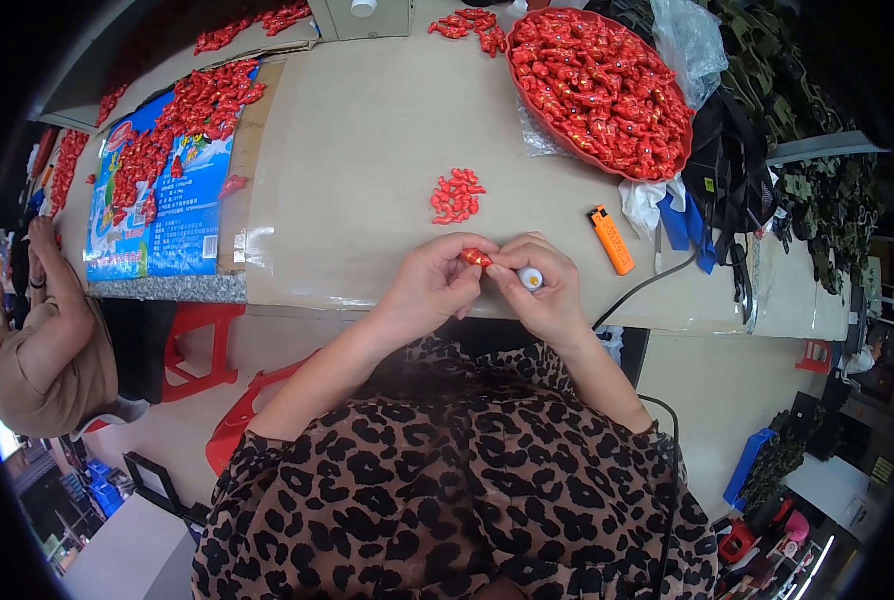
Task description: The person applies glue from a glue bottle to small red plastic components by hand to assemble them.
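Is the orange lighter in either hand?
No, the orange plastic lighter lies on the beige table, apart from the right hand and the left hand.

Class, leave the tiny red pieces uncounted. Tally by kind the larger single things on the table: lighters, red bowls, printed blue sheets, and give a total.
orange lighter: 1
red bowl heaped with small red pieces: 1
printed blue sheet: 1
Total: 3

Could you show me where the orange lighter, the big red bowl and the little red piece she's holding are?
orange lighter (612, 240), head view, middle of its body.
big red bowl (527, 92), head view, its near-left rim.
small red piece (476, 258), head view, the part showing between the fingertips of both hands.
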